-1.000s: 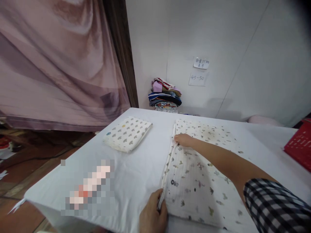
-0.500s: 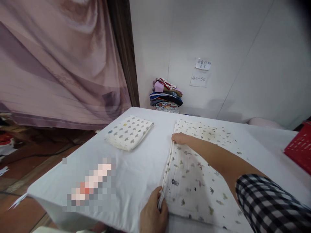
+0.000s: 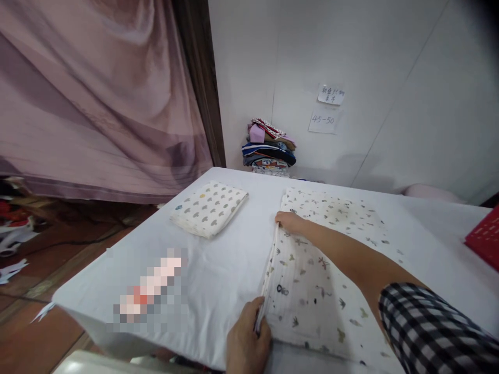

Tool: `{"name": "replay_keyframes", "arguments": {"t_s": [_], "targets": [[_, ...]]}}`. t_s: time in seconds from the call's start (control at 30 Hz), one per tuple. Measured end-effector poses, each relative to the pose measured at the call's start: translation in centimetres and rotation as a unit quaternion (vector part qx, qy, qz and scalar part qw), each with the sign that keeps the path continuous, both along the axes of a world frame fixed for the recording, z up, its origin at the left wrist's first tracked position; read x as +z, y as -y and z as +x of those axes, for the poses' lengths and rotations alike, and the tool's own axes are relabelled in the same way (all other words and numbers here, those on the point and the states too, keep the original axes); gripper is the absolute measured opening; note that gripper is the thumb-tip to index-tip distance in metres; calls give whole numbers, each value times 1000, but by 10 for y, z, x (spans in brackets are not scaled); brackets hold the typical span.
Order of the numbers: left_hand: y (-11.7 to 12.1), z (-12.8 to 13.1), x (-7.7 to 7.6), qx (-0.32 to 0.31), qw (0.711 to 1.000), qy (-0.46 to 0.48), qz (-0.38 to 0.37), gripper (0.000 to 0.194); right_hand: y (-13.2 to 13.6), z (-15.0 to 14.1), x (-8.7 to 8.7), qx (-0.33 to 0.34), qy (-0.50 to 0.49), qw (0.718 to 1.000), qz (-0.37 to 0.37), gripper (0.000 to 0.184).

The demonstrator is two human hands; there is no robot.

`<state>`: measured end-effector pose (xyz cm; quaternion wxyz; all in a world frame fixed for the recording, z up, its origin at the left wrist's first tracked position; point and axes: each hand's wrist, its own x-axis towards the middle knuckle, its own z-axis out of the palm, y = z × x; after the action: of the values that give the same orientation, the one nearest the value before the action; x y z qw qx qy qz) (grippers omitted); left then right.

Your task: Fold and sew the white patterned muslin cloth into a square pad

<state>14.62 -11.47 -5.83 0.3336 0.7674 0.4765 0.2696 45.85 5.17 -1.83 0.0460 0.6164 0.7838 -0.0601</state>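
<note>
A white muslin cloth (image 3: 307, 296) with small printed plants and shapes lies in layers on the table. My left hand (image 3: 249, 335) pinches its near left corner, thumb on one side and fingers on the other. Farther up the same left edge, my right hand (image 3: 288, 221) grips the cloth with closed fingers; the arm crosses over the fabric. More of the printed cloth (image 3: 331, 200) spreads out flat beyond the right hand. To the left sits a folded white cloth (image 3: 210, 210) with grey mushroom-like shapes, apart from both hands.
A white-covered table (image 3: 218, 291) carries the cloths, with a pixelated patch (image 3: 150, 291) at its left. Folded textiles (image 3: 268, 148) are stacked by the wall. A red basket-like object (image 3: 485, 236) stands at the right edge. A pink curtain (image 3: 97, 104) hangs left.
The view has shifted slightly, so the surroundings sit a little differently in the frame. Both hands keep their holds on the cloth's left edge, with hardly any movement.
</note>
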Motion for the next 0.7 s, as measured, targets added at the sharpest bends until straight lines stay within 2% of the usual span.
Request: {"name": "replay_keyframes", "arguments": {"t_s": [0.13, 0.33, 0.7], "targets": [[-2, -2, 6, -31, 999, -42, 0, 39, 10, -13, 10, 37, 1, 999, -37, 29], [0, -1, 13, -23, 998, -50, -22, 39, 37, -33, 27, 106, -8, 990, -87, 23], [0, 0, 13, -16, 999, -32, 8, 39, 56, -46, 39, 106, -9, 986, -132, 25]]}}
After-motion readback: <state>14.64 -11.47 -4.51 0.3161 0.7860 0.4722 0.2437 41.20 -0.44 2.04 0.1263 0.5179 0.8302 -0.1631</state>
